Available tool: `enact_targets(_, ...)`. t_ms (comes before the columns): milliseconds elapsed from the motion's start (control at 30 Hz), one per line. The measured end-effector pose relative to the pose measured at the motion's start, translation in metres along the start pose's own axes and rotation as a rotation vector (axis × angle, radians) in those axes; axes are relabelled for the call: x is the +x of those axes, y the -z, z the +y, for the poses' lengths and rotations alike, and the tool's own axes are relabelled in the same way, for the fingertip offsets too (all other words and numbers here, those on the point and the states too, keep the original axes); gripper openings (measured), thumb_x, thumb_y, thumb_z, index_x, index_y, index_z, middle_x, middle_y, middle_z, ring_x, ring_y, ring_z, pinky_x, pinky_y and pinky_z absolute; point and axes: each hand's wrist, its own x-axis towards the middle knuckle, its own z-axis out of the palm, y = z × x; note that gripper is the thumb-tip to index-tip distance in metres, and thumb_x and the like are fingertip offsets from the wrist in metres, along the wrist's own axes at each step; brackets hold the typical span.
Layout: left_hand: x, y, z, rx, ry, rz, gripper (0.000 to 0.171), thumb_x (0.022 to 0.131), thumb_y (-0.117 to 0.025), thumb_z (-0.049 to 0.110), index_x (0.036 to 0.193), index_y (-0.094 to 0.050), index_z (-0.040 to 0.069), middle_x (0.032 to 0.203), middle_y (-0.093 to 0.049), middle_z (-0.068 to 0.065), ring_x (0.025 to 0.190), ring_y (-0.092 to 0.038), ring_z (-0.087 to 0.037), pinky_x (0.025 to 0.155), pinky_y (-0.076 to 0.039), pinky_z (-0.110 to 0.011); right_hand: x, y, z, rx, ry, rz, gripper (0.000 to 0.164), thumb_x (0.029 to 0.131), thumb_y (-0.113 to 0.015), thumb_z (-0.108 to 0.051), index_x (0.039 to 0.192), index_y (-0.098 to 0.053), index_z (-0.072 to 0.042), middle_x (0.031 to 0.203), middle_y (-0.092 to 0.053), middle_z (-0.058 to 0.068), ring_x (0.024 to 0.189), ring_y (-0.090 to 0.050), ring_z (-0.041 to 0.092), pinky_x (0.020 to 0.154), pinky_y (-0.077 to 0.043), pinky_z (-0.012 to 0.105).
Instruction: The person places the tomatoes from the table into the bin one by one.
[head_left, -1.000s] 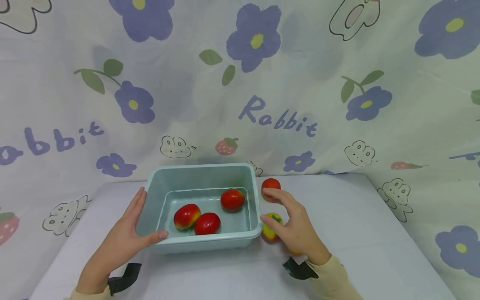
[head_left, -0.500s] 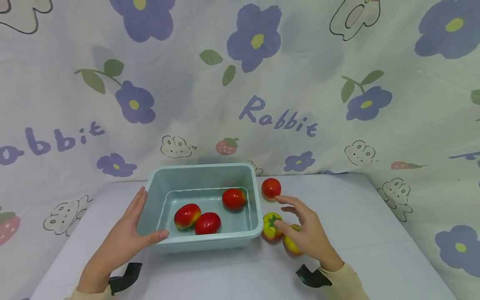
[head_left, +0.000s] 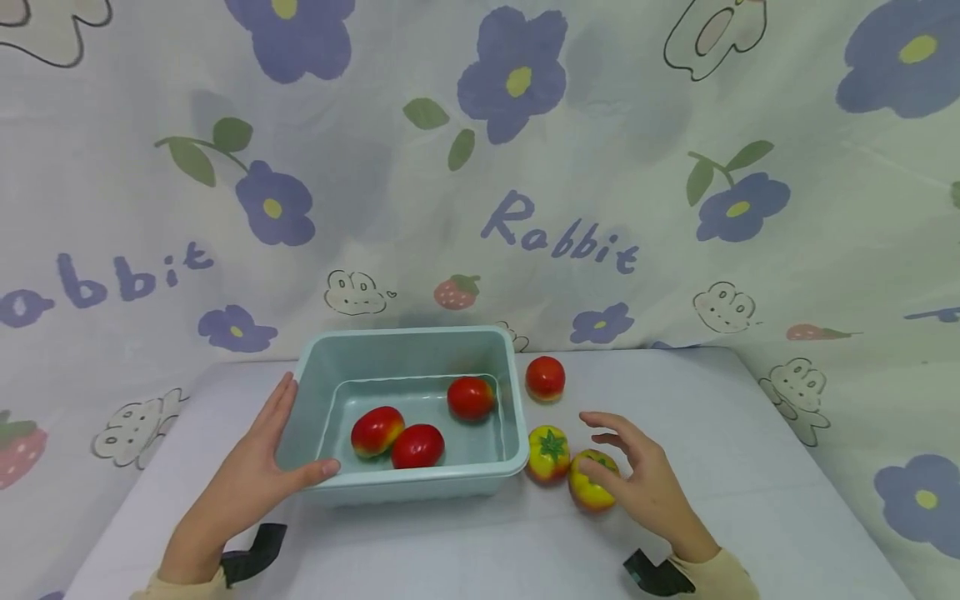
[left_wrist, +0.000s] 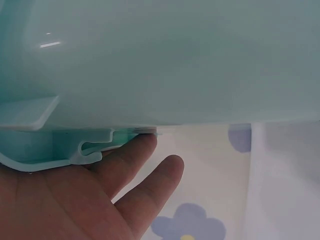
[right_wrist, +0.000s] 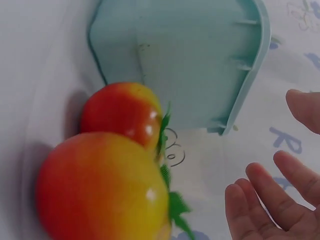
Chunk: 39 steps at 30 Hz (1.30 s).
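Observation:
A pale green plastic bin (head_left: 420,478) holds three red tomatoes, one of them this back-right tomato (head_left: 471,398). My left hand (head_left: 251,479) rests at the bin's front-left corner, thumb on the front rim and straight fingers along the left wall. The left wrist view shows two fingers (left_wrist: 155,187) extended beneath the bin's rim. Over a yellow-topped tomato (head_left: 591,492) right of the bin hovers my right hand (head_left: 648,487), fingers loosely bent, holding nothing. In the right wrist view this hand (right_wrist: 280,205) is apart from the nearest tomato (right_wrist: 100,185).
Another yellow-topped tomato (head_left: 549,455) with a green calyx stands between the bin and the right-hand one. Farther back by the bin's right wall lies a red tomato (head_left: 545,378). A white cloth covers the table (head_left: 720,433); a flower-printed curtain (head_left: 420,208) hangs behind.
My right hand has moved from the bin's right edge to the right and toward me, uncovering the tomatoes there. The left hand stays at the bin's corner.

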Motion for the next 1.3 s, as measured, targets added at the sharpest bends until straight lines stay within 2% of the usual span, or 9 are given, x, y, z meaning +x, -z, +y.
enact_targets(300,0.001,-0.003,0.001,-0.008,-0.008,0.004,0.12,0.081,-0.078,0.052,0.162,0.0,0.01,0.168,0.001,-0.016,0.146,-0.017,-0.052,0.094,-0.031,-0.081,-0.019,0.008,0.018,0.003,-0.086,-0.016,0.049,0.088,-0.077,-0.006,0.134,-0.059,-0.01,0.133,-0.062,-0.001,0.118,-0.058,0.009,0.095,-0.054,0.027)
enact_targets(500,0.001,-0.001,0.0,-0.01,-0.023,0.013,0.119,0.082,-0.078,0.05,0.162,0.0,0.01,0.169,0.002,-0.014,0.147,-0.016,-0.051,0.096,-0.028,-0.082,-0.028,0.008,0.027,-0.045,-0.161,-0.017,0.05,0.089,-0.078,-0.013,0.135,-0.059,-0.014,0.135,-0.061,0.001,0.123,-0.054,0.005,0.099,-0.052,0.026)
enact_targets(667,0.0,-0.001,0.0,-0.012,-0.014,0.012,0.12,0.082,-0.078,0.051,0.162,0.001,0.011,0.169,0.002,-0.015,0.147,-0.017,-0.052,0.095,-0.029,-0.082,-0.031,0.008,0.03,-0.033,-0.238,-0.049,0.055,0.089,-0.079,-0.019,0.137,-0.056,-0.009,0.138,-0.06,0.007,0.127,-0.054,0.016,0.102,-0.05,0.031)
enact_targets(867,-0.001,0.001,0.002,-0.013,-0.015,0.016,0.12,0.081,-0.078,0.051,0.162,0.0,0.01,0.168,0.001,-0.016,0.146,-0.017,-0.052,0.095,-0.03,-0.081,-0.029,0.007,0.034,0.031,-0.36,-0.106,0.065,0.087,-0.08,-0.024,0.141,-0.051,-0.005,0.138,-0.058,0.01,0.128,-0.054,0.031,0.105,-0.048,0.049)
enact_targets(1100,-0.001,0.002,0.002,-0.017,-0.017,0.019,0.119,0.082,-0.078,0.051,0.162,0.0,0.011,0.168,0.001,-0.015,0.147,-0.017,-0.052,0.095,-0.03,-0.081,-0.027,0.005,0.036,0.047,-0.513,-0.187,0.082,0.08,-0.086,-0.031,0.147,-0.045,-0.008,0.144,-0.054,0.013,0.134,-0.047,0.036,0.109,-0.043,0.056)
enact_targets(1300,-0.001,0.002,0.002,-0.013,-0.014,0.017,0.12,0.082,-0.078,0.052,0.162,0.0,0.011,0.168,0.001,-0.015,0.146,-0.017,-0.052,0.095,-0.031,-0.081,-0.029,0.003,0.037,-0.022,-0.535,-0.239,0.093,0.074,-0.09,-0.035,0.149,-0.042,-0.011,0.149,-0.049,0.014,0.135,-0.046,0.035,0.109,-0.042,0.056)
